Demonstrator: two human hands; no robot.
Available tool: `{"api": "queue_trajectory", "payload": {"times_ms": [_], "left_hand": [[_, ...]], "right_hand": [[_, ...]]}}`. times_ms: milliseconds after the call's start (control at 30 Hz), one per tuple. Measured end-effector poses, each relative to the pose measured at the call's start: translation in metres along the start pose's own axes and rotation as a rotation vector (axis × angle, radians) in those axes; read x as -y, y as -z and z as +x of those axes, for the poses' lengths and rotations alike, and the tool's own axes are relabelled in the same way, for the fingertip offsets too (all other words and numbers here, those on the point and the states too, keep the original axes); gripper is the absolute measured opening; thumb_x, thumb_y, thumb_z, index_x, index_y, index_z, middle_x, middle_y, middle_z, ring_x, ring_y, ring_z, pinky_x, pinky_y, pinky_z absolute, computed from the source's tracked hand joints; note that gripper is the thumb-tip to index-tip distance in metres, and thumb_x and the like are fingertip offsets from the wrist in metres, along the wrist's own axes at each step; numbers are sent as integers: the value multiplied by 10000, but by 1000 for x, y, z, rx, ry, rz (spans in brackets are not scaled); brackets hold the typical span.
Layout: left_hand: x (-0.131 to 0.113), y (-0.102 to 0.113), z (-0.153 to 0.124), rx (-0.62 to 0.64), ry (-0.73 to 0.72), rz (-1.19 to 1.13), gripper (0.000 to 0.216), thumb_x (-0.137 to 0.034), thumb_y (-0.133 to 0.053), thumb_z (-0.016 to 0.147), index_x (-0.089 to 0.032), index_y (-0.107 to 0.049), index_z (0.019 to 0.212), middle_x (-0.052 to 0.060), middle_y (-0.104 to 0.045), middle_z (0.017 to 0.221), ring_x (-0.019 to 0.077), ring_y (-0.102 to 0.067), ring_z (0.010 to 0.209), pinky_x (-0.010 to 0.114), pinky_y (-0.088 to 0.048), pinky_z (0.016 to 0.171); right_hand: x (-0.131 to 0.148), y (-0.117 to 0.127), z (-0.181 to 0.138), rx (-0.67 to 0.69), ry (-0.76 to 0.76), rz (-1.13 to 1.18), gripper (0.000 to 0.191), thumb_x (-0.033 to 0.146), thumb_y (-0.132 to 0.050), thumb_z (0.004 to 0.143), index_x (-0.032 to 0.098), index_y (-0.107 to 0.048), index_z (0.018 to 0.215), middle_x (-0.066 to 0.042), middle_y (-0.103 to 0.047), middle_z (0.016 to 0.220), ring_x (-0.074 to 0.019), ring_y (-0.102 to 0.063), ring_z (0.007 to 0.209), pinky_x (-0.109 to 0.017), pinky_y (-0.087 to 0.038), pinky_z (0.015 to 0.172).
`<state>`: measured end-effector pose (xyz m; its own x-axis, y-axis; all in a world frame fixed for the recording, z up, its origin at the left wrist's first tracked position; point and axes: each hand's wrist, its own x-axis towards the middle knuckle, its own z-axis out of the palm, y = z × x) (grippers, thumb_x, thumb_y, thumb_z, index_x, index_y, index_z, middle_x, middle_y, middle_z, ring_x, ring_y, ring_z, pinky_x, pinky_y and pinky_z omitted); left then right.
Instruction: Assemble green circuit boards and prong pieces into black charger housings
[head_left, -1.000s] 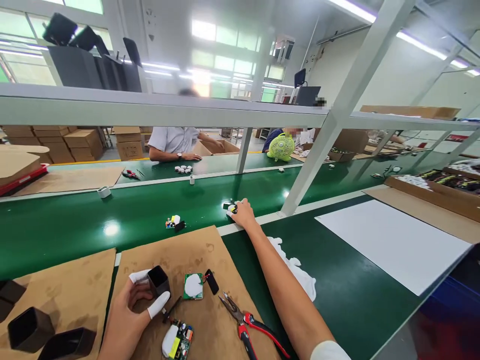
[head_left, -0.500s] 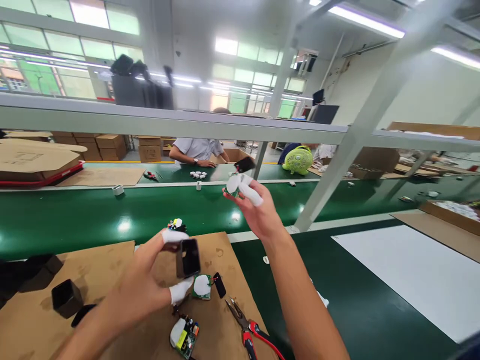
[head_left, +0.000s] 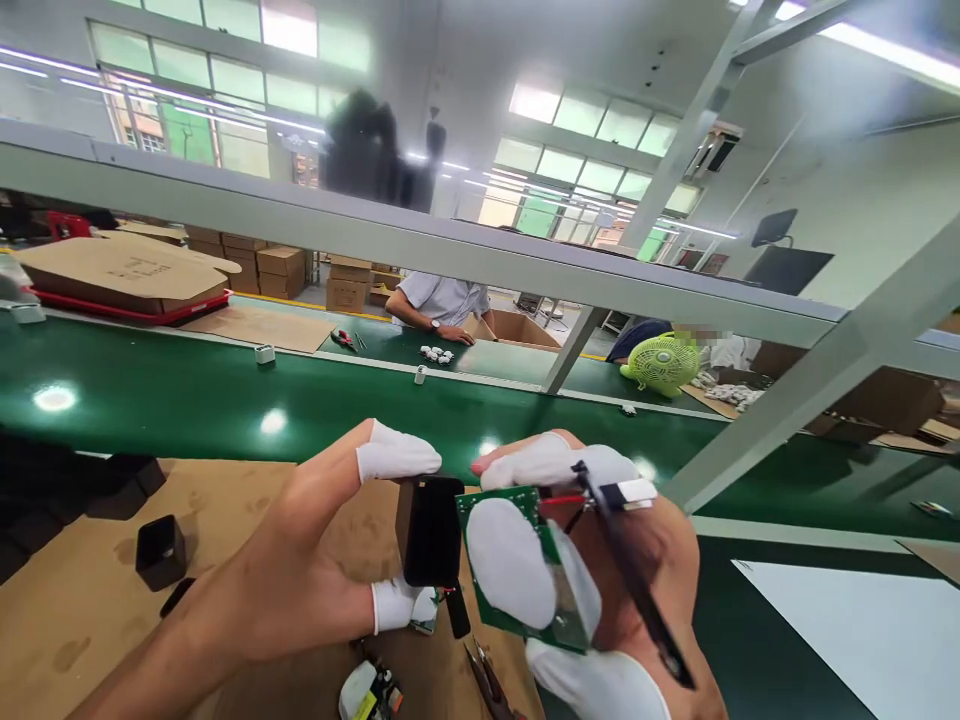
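My left hand (head_left: 300, 540), with white finger cots on thumb and finger, grips a black rectangular case (head_left: 429, 530), its open end turned to the right. Close beside that opening, my right hand (head_left: 637, 590), also in white cots, pinches a green circuit board (head_left: 517, 570) with a white round pad on its face. Red and black wires run from the board to a thin black panel (head_left: 637, 580) hanging over my right palm. Below the case, another board (head_left: 424, 610) with a small black panel (head_left: 457, 610) lies on the cardboard, partly covered by my left thumb.
Pliers (head_left: 491, 685) and a component-filled board (head_left: 369, 690) lie on the cardboard sheet (head_left: 247, 500). Black cases (head_left: 161, 552) stand at the left. Beyond runs a green conveyor (head_left: 225, 400) with a white part (head_left: 265, 354). A metal frame (head_left: 810, 410) slants at right; a person (head_left: 442, 300) sits opposite.
My right hand has come down and left with the circuit board, from above the conveyor to beside the case. The case is still in my left hand. The view has shifted.
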<state>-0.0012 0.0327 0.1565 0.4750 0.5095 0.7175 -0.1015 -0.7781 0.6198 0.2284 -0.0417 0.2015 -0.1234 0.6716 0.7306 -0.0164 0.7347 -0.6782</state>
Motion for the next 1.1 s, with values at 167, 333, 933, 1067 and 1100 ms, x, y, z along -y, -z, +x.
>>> {"api": "queue_trajectory", "payload": {"times_ms": [167,333,933,1067,1100], "left_hand": [[-2,1,2,-26,-23,47,736,-147,-947,845,-397,-646,1468,34,-724,1373,286,-744,1262,372,-678,1036],[-1,-1,0,-44,-59,70,714,-167,-937,877,-392,-647,1489,45,-734,1386,317,-750,1278,418,-695,1049],[-7,2,4,-48,-125,158,673,-54,-802,861,-304,-666,1471,49,-764,1311,310,-799,1209,399,-711,1022],[-6,3,5,-44,-132,135,722,-49,-840,835,-328,-647,1473,36,-739,1282,266,-780,1143,363,-699,997],[-6,3,5,-45,-131,128,738,-45,-855,825,-333,-645,1472,33,-734,1271,256,-773,1132,355,-696,995]], "right_hand": [[-8,-2,-1,79,38,4,855,65,-957,644,306,-759,1441,-120,-796,1242,-361,-811,1014,-516,-727,899],[2,-2,1,60,2,-72,791,30,-945,641,304,-811,1370,-96,-818,1247,-351,-818,1060,-476,-721,976],[-3,-1,-3,46,40,-259,854,-22,-1014,640,309,-811,1400,-54,-831,1194,-313,-800,1065,-396,-702,826],[-6,-2,-4,61,61,-270,896,62,-1089,619,336,-805,1423,-54,-839,1171,-323,-798,1001,-423,-709,801],[-6,-2,-4,63,80,-272,905,70,-1094,613,333,-803,1430,-54,-841,1175,-324,-799,996,-430,-713,813]]}}
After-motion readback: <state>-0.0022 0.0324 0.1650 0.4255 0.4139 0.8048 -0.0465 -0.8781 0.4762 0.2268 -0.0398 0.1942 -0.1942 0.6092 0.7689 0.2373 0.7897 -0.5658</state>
